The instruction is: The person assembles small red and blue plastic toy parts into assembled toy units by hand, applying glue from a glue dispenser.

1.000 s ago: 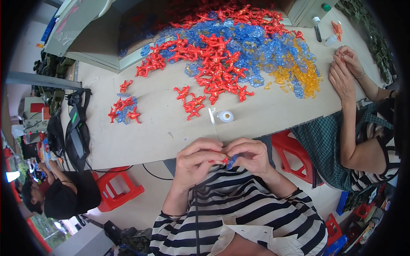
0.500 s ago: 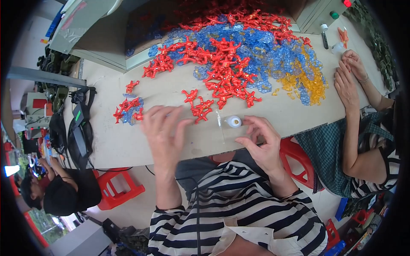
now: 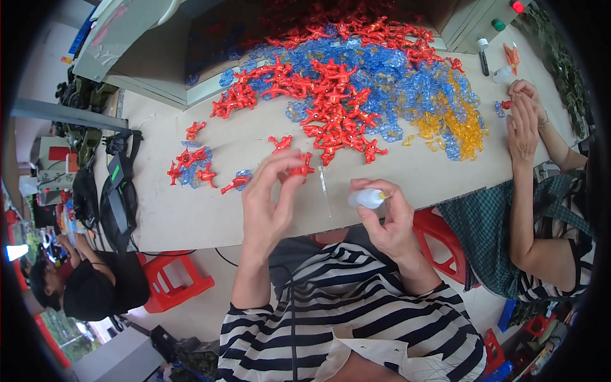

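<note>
Right hand (image 3: 389, 219) has its thumb and fingers closed around a small white bottle (image 3: 366, 198), tipped sideways with its yellowish tip pointing right, over the table's (image 3: 181, 219) near side. Beyond lie heaped glossy red figures (image 3: 337, 114), clear blue pieces (image 3: 382, 70) and amber pieces (image 3: 468, 130). Left hand (image 3: 270, 197), half open, partly covers a single red figure (image 3: 307, 167) at its curled fingertips; whether it grips it, I cannot tell.

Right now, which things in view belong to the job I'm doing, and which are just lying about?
Probably the job's:
small white bottle, in your right hand
red figure, at your left hand
heaped red figures, translucent blue pieces, yellow pieces

Probably just lying about:
white-capped dark pen
black strapped item
red plastic stool
</note>
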`<state>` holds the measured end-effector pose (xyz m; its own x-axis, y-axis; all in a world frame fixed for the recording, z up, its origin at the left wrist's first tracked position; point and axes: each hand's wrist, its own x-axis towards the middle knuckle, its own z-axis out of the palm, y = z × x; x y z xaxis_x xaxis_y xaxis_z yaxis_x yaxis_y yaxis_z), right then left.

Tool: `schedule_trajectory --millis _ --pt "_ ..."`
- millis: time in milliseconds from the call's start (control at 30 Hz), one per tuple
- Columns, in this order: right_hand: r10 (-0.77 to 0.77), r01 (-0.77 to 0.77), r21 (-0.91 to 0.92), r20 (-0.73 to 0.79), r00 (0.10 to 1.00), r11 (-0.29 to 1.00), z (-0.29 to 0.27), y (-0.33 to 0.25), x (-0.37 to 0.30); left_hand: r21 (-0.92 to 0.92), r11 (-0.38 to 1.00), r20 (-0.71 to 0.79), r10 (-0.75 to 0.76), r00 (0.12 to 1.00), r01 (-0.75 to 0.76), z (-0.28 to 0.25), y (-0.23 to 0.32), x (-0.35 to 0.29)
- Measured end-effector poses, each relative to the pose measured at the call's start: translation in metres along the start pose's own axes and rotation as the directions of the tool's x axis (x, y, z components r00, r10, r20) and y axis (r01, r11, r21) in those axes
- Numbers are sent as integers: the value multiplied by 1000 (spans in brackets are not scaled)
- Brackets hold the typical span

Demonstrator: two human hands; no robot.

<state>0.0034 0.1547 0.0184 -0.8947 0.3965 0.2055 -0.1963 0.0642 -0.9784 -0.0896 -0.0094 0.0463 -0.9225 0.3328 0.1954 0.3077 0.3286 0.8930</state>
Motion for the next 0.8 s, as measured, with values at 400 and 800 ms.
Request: schedule_trajectory --millis 400,800 --pt "-76 136 -225 256 964 965 -24 -27 -9 -825 195 438 -370 819 530 14 0 -75" --pt "-203 296 -246 342 917 923 -30 -38 -11 -851 294 325 -359 875 436 18 -5 -85"
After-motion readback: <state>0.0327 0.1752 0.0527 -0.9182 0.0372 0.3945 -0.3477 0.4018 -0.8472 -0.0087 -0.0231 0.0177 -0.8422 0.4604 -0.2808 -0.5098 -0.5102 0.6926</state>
